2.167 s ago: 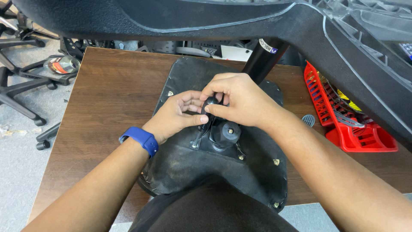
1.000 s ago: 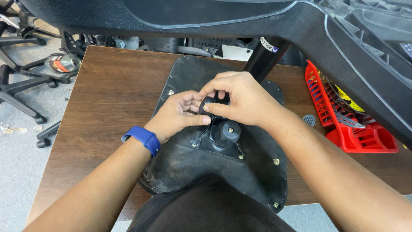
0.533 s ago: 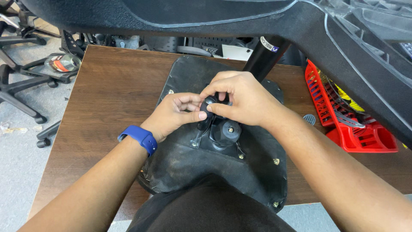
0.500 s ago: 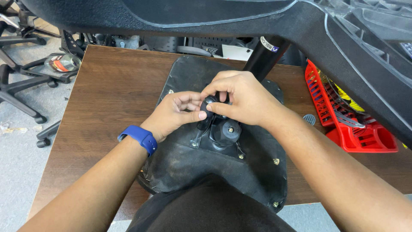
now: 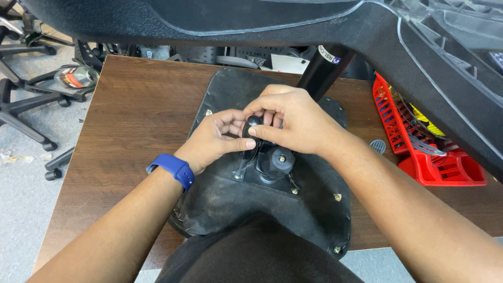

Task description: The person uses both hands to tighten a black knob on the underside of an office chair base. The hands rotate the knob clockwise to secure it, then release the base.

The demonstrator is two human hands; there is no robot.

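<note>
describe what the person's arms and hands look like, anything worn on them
Both forearms are bare, with no sleeves or gloves in view. The left wrist carries a blue band with a smooth rubbery strap. The left hand and right hand show no rings.

Workshop or office repair space, brown wooden table (image 5: 131, 105) carrying work, black wheeled chair bases (image 5: 26, 112) standing left, red plastic tool rack (image 5: 419, 141) sitting at right edge

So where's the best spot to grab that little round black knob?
Probably by its rounded head, pinched from above between thumb and fingers, as both hands do now. The black knob pokes up from the mechanism on the upturned chair seat, and the left hand and right hand crowd its sides.
</note>
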